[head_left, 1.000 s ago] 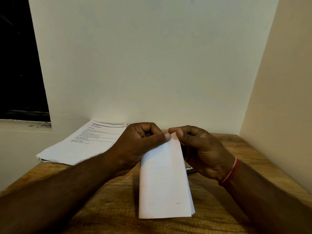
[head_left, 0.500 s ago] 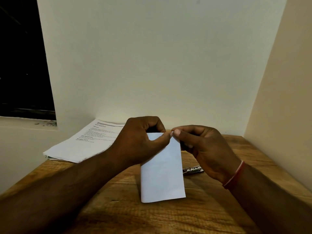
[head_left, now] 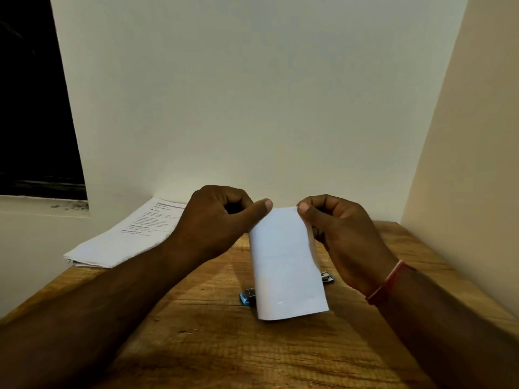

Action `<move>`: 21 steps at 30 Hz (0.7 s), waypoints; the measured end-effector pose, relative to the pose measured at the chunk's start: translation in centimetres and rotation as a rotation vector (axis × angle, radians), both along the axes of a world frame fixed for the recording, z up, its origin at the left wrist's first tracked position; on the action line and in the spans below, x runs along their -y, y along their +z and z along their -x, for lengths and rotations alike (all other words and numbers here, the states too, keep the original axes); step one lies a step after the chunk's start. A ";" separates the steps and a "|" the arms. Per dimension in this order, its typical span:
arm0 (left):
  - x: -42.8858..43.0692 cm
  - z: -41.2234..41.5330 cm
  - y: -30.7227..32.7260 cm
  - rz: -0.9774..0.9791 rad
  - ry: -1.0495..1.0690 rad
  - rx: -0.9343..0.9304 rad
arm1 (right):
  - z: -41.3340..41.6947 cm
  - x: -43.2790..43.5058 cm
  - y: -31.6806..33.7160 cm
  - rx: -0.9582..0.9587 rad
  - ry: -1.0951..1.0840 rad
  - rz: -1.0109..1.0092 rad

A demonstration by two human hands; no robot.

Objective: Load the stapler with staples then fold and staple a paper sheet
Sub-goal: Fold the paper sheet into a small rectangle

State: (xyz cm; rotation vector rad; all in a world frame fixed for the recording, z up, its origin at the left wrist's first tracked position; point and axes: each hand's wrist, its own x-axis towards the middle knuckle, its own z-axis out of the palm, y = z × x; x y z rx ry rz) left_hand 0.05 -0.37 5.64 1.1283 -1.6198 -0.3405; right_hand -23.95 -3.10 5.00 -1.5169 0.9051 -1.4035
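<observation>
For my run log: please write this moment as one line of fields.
left hand: pinches folded paper top | right hand: pinches top too | paper: held above table | stapler: on table behind paper

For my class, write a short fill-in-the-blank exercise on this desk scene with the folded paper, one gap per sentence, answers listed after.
1. The left hand and right hand pinch the folded paper by its ____ corners.
2. The blue stapler lies partly hidden ____ the paper.
3. The stack of printed sheets lies on the ____ side of the wooden table.
4. The red band is on the ____ wrist.

Answers: top; behind; left; right
</observation>
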 end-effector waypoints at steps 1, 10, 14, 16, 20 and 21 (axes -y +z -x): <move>0.2 -0.1 -0.1 -0.034 -0.018 -0.027 | 0.0 0.1 -0.1 -0.011 0.005 -0.021; 2.9 -1.1 -2.0 -0.380 -0.187 -0.445 | 0.5 1.7 -1.2 -0.200 0.051 -0.194; 3.9 -1.8 -2.7 -0.522 -0.230 -0.464 | 0.2 2.4 -2.2 -0.262 0.037 -0.202; 4.4 -2.0 -2.9 -0.580 -0.231 -0.465 | 0.1 2.8 -2.6 -0.307 0.001 -0.195; 4.7 -2.3 -3.2 -0.676 -0.222 -0.457 | -0.4 3.8 -3.4 -0.443 -0.105 -0.200; 4.8 -2.4 -3.3 -0.688 -0.210 -0.436 | -0.7 4.0 -3.6 -0.486 -0.125 -0.196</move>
